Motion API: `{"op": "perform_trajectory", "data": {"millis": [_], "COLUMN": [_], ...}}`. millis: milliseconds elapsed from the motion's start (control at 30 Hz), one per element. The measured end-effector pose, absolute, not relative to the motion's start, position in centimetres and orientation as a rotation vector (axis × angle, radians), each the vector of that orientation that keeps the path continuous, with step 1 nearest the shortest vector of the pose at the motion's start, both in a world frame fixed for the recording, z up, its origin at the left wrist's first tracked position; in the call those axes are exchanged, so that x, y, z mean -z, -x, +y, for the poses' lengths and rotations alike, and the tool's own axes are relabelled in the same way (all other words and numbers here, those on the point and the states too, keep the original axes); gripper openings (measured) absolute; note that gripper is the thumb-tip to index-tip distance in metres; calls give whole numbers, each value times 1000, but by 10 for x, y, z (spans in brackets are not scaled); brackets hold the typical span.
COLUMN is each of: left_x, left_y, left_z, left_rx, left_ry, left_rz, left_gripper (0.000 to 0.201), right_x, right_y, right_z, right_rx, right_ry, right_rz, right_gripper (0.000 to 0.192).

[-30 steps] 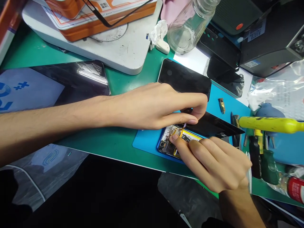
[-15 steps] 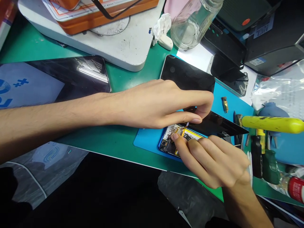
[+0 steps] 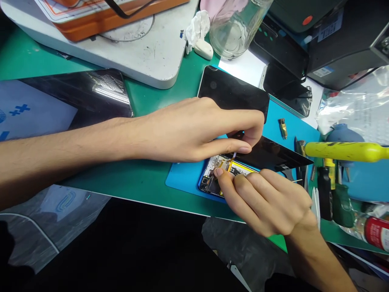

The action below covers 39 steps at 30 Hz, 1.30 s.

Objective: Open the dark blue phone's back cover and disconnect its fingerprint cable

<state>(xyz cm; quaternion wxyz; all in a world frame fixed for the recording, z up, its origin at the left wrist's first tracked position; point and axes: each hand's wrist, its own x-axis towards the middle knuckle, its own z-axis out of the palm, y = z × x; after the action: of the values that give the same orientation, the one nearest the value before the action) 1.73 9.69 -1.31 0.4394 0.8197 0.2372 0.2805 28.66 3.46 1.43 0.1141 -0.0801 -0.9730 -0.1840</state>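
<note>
An opened phone [image 3: 209, 178] with a blue edge lies on the blue mat, its circuit board and battery [image 3: 238, 168] showing. Above it a black phone screen [image 3: 278, 156] stands tilted, joined to the board side by a thin flex cable [image 3: 233, 157]. My left hand [image 3: 200, 132] reaches across from the left, thumb and bent index finger closed at the screen's near edge by the cable. My right hand [image 3: 266, 200] is closed, a fingertip on the phone's board near the cable's end. Whatever its curled fingers hold is hidden.
Behind lies another dark phone [image 3: 234, 89] on the blue mat [image 3: 179, 178]. A small brush [image 3: 283, 128], a yellow-handled tool [image 3: 343, 151] and other tools are at right. A glass jar [image 3: 231, 36], white plate [image 3: 146, 61] and large dark screen [image 3: 100, 91] stand farther back and left.
The whole scene has shifted slightly left and up as the camera moved. Both hands keep nearly the same hold and place over the opened phone.
</note>
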Motion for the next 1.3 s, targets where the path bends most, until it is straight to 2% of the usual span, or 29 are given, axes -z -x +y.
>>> {"op": "perform_trajectory", "data": {"millis": [467, 667, 733, 933, 1300], "left_x": [10, 7, 5, 1, 0], "left_y": [-17, -19, -20, -21, -21], "left_z": [95, 94, 93, 92, 89], "left_rx": [-678, -697, -690, -680, -654], "left_ry": [-2055, -2118, -2155, -2185, -2143], "left_rz": [599, 614, 623, 609, 627], "left_gripper": [10, 11, 11, 8, 8], "right_x": [-6, -3, -2, 0, 9], "right_y": [-293, -299, -302, -312, -317], "right_z": [31, 16, 13, 12, 14], "right_rx": [513, 372, 320, 141, 38], "right_ry": [309, 656, 721, 727, 660], "right_rz": [-2789, -2798, -2790, -2731, -2733], "right_gripper": [19, 46, 50, 37, 40]}}
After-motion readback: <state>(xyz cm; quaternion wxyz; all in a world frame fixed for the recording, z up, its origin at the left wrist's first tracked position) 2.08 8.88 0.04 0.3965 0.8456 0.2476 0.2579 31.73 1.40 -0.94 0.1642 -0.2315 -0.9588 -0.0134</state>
